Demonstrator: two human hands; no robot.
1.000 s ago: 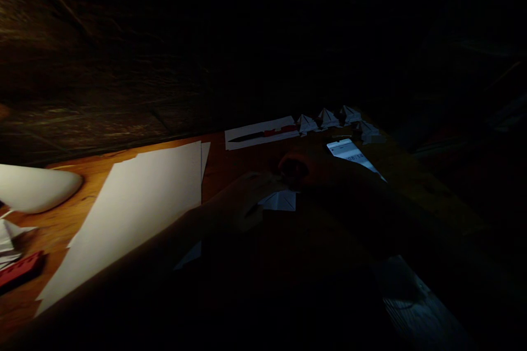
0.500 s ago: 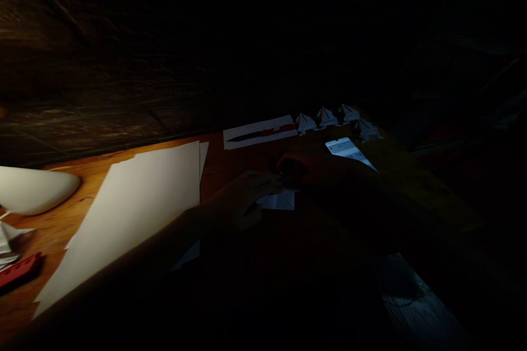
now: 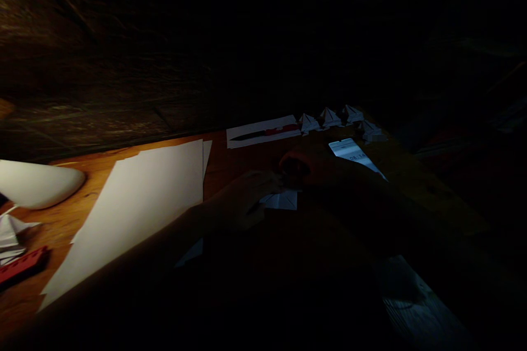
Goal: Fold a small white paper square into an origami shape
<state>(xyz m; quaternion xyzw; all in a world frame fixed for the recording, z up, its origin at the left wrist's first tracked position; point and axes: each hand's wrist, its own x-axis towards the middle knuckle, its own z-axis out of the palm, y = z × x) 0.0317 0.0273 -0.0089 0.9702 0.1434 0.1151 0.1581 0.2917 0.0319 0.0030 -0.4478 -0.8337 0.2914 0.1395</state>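
In deep shadow at the middle of the head view, a small creased piece of paper (image 3: 281, 201) lies on the wooden table. My left hand (image 3: 247, 194) reaches in from the left, its fingertips closed at the paper's upper left edge. Fingers curled, my right hand (image 3: 298, 167) meets them at the paper's top edge. Darkness hides exactly how the fingertips pinch it. Behind the hands, several folded paper figures (image 3: 329, 117) stand in a row. A phone (image 3: 354, 154) with a lit screen lies by my right forearm and is partly covered by it.
A stack of white sheets (image 3: 152, 192) lies under and beyond my left forearm. A knife (image 3: 263, 133) with a red handle rests on a paper strip (image 3: 236, 132). At the left are a white lamp (image 3: 45, 184), a red block-like object (image 3: 24, 266) and another folded paper (image 3: 10, 230).
The view has turned slightly, so everything sits a little further right. Both hands stay together at the creased paper, with barely any visible movement.
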